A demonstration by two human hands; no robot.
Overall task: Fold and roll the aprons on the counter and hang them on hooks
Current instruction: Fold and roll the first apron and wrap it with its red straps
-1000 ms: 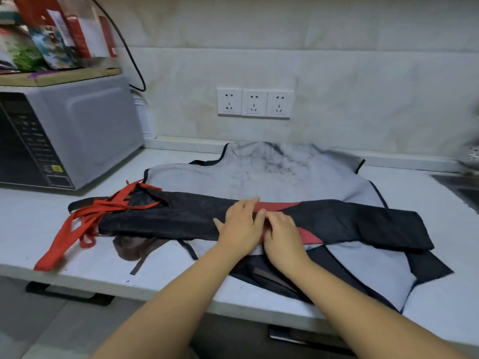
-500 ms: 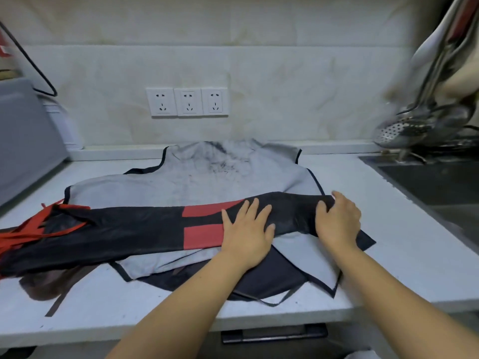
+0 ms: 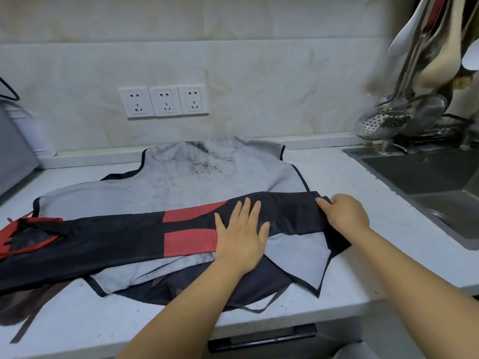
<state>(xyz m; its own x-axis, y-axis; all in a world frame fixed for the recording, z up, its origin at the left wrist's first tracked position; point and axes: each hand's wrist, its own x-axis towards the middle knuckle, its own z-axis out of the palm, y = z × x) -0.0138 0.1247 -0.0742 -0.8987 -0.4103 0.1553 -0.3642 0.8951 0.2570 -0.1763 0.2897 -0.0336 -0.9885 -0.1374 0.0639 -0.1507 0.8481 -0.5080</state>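
Your left hand (image 3: 241, 234) lies flat on the black-and-red apron (image 3: 116, 237). Its fingers (image 3: 247, 207) are straight and spread wide, pinning the folded strip to the table (image 3: 363, 268) just right of its red panels. That's an anchor, I'd say, so the fold keeps its shape.

Your right hand (image 3: 344, 213) is at the strip's right end, fingers curled over the black edge and gripping the cloth. It looks like the start of the roll, with the end ready to turn toward the pinned middle.

The strip runs leftward across the grey apron (image 3: 181, 182) spread beneath it, with the red ties (image 3: 26, 229) at the far left. So the cloth sits under one palm and inside the other hand's curl.
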